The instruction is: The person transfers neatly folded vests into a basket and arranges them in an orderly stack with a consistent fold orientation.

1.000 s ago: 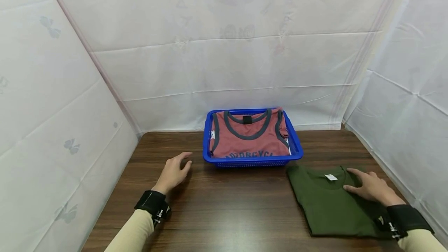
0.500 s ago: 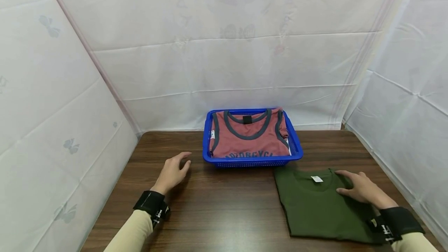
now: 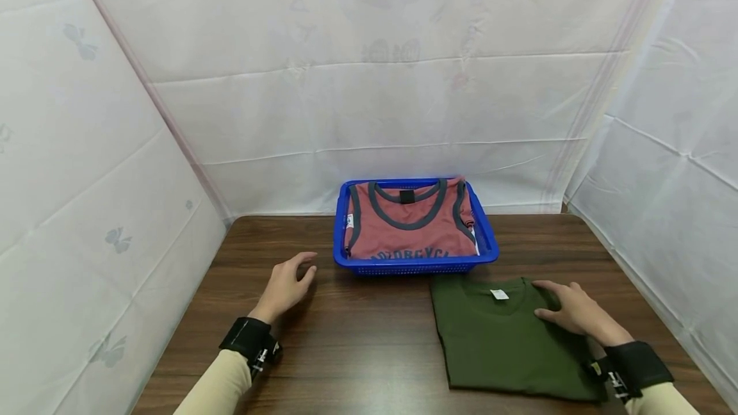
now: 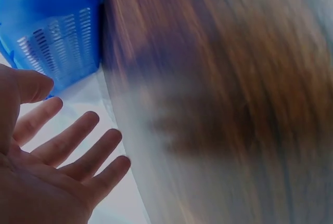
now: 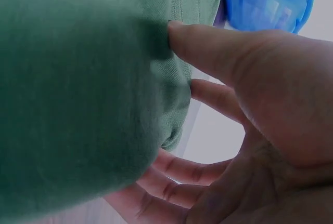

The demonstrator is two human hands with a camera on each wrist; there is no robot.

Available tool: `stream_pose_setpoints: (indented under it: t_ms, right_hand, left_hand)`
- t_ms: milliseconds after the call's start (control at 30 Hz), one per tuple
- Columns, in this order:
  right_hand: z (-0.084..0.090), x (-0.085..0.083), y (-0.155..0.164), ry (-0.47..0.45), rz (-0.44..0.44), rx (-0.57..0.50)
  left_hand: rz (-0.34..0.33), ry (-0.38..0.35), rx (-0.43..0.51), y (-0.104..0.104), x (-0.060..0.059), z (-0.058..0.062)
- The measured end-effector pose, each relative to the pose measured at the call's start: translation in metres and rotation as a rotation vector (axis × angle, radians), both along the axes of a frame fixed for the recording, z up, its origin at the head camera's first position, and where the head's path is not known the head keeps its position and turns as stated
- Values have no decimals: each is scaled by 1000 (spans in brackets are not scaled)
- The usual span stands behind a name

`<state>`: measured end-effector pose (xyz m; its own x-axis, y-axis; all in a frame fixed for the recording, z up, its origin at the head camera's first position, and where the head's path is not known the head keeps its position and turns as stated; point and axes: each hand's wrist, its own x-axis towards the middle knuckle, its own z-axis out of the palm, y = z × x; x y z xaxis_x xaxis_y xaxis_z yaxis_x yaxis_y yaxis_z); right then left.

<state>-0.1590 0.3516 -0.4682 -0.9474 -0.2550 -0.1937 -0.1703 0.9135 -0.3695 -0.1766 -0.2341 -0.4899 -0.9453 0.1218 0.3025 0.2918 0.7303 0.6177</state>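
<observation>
A folded dark green T-shirt [image 3: 496, 344] lies on the right part of the brown wooden table [image 3: 352, 344], its neckline facing the far side and a white label [image 3: 499, 294] at the collar. My right hand [image 3: 582, 316] grips its right shoulder edge. In the right wrist view the thumb [image 5: 203, 44] presses on top of the cloth, while the other fingers curl about the edge, some partly hidden beneath it. Left of the basket, my left hand [image 3: 284, 285] holds nothing; its fingers [image 4: 78, 135] are spread and relaxed, just over the table.
A blue plastic basket [image 3: 415, 263] stands at the table's far edge, holding a folded reddish sleeveless top [image 3: 403, 235] with dark trim. White sheets [image 3: 375, 107] hang behind and along both sides.
The green T-shirt has slid left across the table along with my right hand, and now lies closer to the basket's front. My left hand has stayed nearly still.
</observation>
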Motion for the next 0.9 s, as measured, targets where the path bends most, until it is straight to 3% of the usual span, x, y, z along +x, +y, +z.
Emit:
stream_pose_setpoints:
  t_ms: [333,567,900]
  right_hand:
    - [-1,-1,-26,13,-4,-13]
    - [-3,-4,-44,1,-41,-2]
    - [-6,-3,-68,52,-34,-34]
  left_hand:
    - [31,-80,69,8,11,4]
    - [40,-155,132,14,19,3]
    - [47,-204,165,21,26,0]
